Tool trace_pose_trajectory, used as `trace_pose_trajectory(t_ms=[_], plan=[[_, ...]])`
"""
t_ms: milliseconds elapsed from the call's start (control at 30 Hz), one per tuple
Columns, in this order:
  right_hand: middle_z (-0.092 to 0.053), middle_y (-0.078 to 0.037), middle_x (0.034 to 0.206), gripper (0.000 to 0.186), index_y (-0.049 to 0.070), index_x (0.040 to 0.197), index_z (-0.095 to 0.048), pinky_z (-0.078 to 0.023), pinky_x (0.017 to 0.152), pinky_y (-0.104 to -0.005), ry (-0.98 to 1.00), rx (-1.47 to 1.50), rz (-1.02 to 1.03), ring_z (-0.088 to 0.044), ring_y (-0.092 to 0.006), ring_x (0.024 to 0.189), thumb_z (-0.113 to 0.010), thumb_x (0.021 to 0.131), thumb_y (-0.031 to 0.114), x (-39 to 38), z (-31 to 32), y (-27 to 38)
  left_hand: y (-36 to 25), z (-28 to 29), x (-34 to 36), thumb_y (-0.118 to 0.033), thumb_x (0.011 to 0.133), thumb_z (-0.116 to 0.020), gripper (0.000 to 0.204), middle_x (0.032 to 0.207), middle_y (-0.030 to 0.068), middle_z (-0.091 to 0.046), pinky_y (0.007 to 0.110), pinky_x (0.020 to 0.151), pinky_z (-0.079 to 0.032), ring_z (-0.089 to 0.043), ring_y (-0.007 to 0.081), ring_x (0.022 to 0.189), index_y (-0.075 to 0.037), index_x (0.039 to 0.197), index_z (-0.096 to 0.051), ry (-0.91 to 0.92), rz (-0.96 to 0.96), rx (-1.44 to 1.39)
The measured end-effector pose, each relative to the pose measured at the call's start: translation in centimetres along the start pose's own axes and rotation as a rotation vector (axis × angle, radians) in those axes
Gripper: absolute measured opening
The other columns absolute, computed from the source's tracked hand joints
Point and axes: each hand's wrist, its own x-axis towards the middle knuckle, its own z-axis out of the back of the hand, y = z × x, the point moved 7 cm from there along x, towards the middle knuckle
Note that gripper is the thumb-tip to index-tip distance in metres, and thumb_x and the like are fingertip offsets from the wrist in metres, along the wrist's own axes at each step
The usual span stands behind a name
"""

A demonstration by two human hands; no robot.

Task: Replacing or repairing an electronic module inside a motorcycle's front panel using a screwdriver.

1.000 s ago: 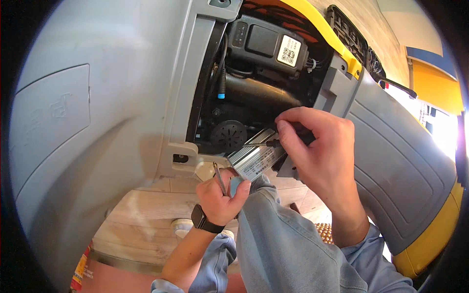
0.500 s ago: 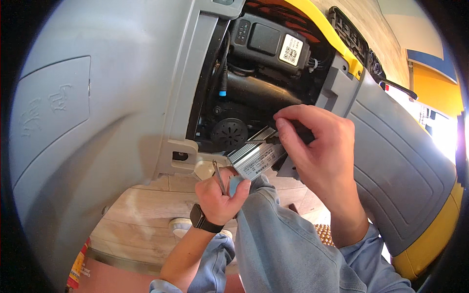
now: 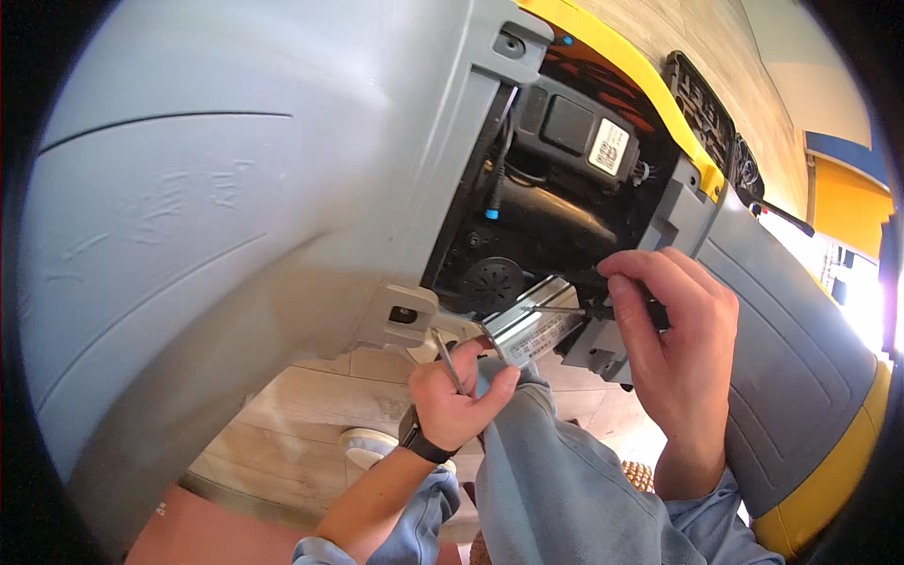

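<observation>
L hand (image 3: 452,407), R hand (image 3: 680,334); silver box (image 3: 530,333) btwn.

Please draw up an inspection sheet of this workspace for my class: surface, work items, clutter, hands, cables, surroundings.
Surface: wood-look floor.
Work items: silver ribbed box, tilted; thin-shafted tool pointing across it; metal rod.
Clutter: black slotted case, upper right.
Hands: left hand holds the rod, at the box's lower end; right hand grips the tool.
Cables: blue-tipped cable, apparently unplugged, in the dark bay.
Surroundings: grey panel, yellow trim.
</observation>
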Motion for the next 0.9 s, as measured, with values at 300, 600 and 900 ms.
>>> trace_pose_trajectory(t_ms=[300,600,900], plan=[[-0.061,-0.015,0.071,0.006,0.000,0.085,-0.065,-0.047,0.061,-0.0325,-0.063,0.029,0.047,-0.063,-0.0255,0.064,-0.062,0.083,0.005,0.8,-1.3,-1.1,1.9,-1.2,-0.5,-0.014,0.077,-0.078,0.033,0.053,-0.0076,-0.042,0.021,0.043,-0.026,-0.036,0.0007,0.046,0.002,0.103,-0.066,-0.038,0.018,-0.131],[-0.060,0.000,0.080,0.019,0.004,0.105,-0.066,-0.039,0.060,-0.0208,0.002,-0.069,0.094,-0.052,-0.0069,0.071,-0.055,0.100,0.019,-1.2,-1.3,-2.0,2.5,-1.2,-2.7,-0.024,0.084,-0.076,0.025,0.052,-0.0003,-0.045,0.024,0.046,-0.035,-0.044,0.0077,0.046,-0.006,0.099,-0.068,-0.236,0.011,-0.155],[-0.068,-0.003,0.092,0.022,0.007,0.112,-0.064,-0.044,0.063,-0.0189,-0.095,0.028,0.059,-0.064,-0.0077,0.088,-0.052,0.102,0.022,-3.5,-1.4,-2.4,3.7,0.0,-3.7,-0.024,0.095,-0.049,0.024,0.059,0.0177,-0.053,0.043,0.052,-0.043,-0.058,0.0383,0.057,-0.003,0.088,-0.060,-0.016,-0.025,-0.103]])
